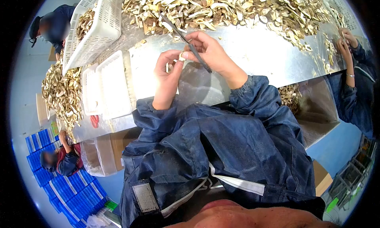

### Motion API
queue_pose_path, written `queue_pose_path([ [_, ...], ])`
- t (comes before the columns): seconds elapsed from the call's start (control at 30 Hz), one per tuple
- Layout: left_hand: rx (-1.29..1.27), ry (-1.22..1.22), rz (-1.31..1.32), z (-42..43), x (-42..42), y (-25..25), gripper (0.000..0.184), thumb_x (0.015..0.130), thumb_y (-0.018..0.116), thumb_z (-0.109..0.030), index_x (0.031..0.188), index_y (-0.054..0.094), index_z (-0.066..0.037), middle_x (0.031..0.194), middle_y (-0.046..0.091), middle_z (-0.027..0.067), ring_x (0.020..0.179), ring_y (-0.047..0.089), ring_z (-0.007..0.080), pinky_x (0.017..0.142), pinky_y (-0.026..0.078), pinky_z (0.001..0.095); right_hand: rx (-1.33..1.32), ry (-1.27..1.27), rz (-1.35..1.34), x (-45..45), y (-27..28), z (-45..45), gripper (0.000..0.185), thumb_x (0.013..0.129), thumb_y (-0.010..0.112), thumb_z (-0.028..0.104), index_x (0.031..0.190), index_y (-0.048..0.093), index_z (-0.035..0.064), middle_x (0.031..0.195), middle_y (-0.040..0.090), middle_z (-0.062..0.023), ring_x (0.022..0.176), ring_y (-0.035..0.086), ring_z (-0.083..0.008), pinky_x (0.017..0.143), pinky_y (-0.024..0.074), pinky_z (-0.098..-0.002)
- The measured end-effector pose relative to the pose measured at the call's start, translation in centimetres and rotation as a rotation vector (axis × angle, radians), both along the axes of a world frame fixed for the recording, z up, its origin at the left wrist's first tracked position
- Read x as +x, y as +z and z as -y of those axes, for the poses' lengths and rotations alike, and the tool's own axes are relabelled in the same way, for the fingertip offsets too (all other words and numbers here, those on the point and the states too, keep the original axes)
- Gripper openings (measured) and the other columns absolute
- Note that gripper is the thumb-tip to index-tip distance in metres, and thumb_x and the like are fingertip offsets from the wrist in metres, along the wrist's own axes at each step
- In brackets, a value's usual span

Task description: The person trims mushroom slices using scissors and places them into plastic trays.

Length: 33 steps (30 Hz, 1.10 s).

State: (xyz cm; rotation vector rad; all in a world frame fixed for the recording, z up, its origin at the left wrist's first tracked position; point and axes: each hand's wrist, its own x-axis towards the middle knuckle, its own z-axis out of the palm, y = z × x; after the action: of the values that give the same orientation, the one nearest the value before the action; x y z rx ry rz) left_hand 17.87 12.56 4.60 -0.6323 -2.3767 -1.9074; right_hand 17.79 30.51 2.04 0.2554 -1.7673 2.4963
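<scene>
My left hand [167, 75] is closed in a pinch, its fingertips on a small pale piece of mushroom [182, 57]. Wrapped around a slim dark knife [200, 59] is my right hand [215, 55], with the thin blade pointing away toward the pile and the handle end toward me. The two hands almost meet at the mushroom piece, over the shiny metal table [241, 49]. Just beyond them spreads a large heap of dried mushroom slices [221, 8].
At left stand white plastic trays [113, 85] and a tilted white perforated basket [107, 26] holding slices. Another mushroom pile [61, 91] lies farther left. Co-workers sit at both sides, one person's hands [346, 41] at right. A lined box [316, 109] stands below the table edge.
</scene>
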Motion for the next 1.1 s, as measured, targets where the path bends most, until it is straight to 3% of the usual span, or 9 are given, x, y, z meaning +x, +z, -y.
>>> queue_pose_path([
  [0.1,0.038,0.008,0.088,-0.4,0.6,1.0,0.026,0.092,0.070,-0.004,0.117,0.064,-0.003,0.100,0.064,0.0015,0.080,0.051,0.0060,0.070,0.043,0.0208,0.024,-0.030,-0.032,-0.1,-0.2,0.2,0.047,0.082,0.082,0.014,0.121,0.059,0.0020,0.086,0.060,0.0030,0.081,0.055,-0.0050,0.071,0.0456,-0.0223],
  [0.3,0.010,0.029,0.337,-0.3,0.7,2.0,0.024,0.093,0.070,-0.009,0.115,0.065,0.000,0.094,0.065,0.0008,0.070,0.049,0.0046,0.061,0.039,0.0201,0.160,0.012,-0.004,0.1,0.0,-0.1,0.048,0.085,0.080,0.010,0.125,0.056,0.0012,0.108,0.064,-0.0038,0.101,0.062,-0.0114,0.091,0.0498,-0.0275],
  [0.4,0.065,0.038,0.366,-0.3,0.6,1.7,0.024,0.093,0.070,-0.010,0.114,0.066,0.001,0.090,0.066,0.0008,0.066,0.048,0.0043,0.058,0.037,0.0199,0.107,-0.074,-0.098,0.1,-0.5,0.6,0.041,0.081,0.080,0.011,0.117,0.061,0.0050,0.089,0.061,0.0025,0.082,0.056,-0.0066,0.076,0.0477,-0.0239],
  [0.6,0.116,0.050,0.457,-0.1,0.6,1.6,0.026,0.094,0.069,-0.009,0.117,0.066,0.003,0.087,0.064,0.0006,0.065,0.049,0.0047,0.056,0.037,0.0206,0.129,-0.067,-0.034,0.1,-0.4,0.6,0.042,0.082,0.078,0.008,0.119,0.059,0.0017,0.091,0.061,-0.0001,0.082,0.055,-0.0069,0.074,0.0474,-0.0247],
  [0.7,0.148,0.020,0.508,0.2,0.5,1.5,0.029,0.094,0.068,-0.007,0.120,0.064,0.004,0.088,0.064,0.0013,0.064,0.050,0.0054,0.056,0.037,0.0210,0.015,0.046,0.055,0.2,-0.1,0.0,0.044,0.087,0.075,0.009,0.125,0.055,0.0016,0.111,0.062,-0.0032,0.105,0.060,-0.0111,0.094,0.0484,-0.0277],
  [0.8,0.221,-0.009,0.588,0.3,0.5,2.1,0.031,0.095,0.063,-0.007,0.124,0.062,0.004,0.091,0.063,0.0033,0.063,0.050,0.0064,0.056,0.037,0.0210,0.037,0.031,0.026,0.1,-0.4,-0.1,0.047,0.086,0.079,0.013,0.125,0.055,0.0015,0.110,0.061,-0.0027,0.103,0.059,-0.0107,0.093,0.0477,-0.0277],
  [0.9,0.317,0.010,0.652,1.5,0.4,2.9,0.033,0.096,0.059,-0.010,0.125,0.060,0.003,0.093,0.062,0.0047,0.063,0.049,0.0073,0.056,0.037,0.0211,0.230,-0.160,-0.101,0.0,-0.7,0.2,0.045,0.083,0.082,0.022,0.118,0.059,0.0042,0.087,0.057,0.0003,0.078,0.053,-0.0077,0.071,0.0450,-0.0247],
  [0.97,0.401,0.051,0.649,4.7,-0.6,2.3,0.034,0.096,0.057,-0.013,0.126,0.060,0.003,0.091,0.061,0.0051,0.064,0.048,0.0073,0.057,0.037,0.0214,0.285,-0.185,-0.087,0.3,0.0,0.2,0.047,0.083,0.083,0.026,0.117,0.060,0.0051,0.085,0.056,0.0006,0.077,0.051,-0.0083,0.069,0.0443,-0.0251],
  [1.1,0.410,0.481,0.335,12.8,-2.4,3.0,0.028,0.095,0.054,-0.011,0.119,0.061,0.002,0.090,0.061,0.0029,0.075,0.055,0.0102,0.065,0.043,0.0241,0.227,-0.254,-0.065,-0.1,-0.3,0.3,0.049,0.082,0.085,0.032,0.115,0.060,0.0052,0.080,0.054,0.0016,0.073,0.049,-0.0090,0.066,0.0427,-0.0256],
])
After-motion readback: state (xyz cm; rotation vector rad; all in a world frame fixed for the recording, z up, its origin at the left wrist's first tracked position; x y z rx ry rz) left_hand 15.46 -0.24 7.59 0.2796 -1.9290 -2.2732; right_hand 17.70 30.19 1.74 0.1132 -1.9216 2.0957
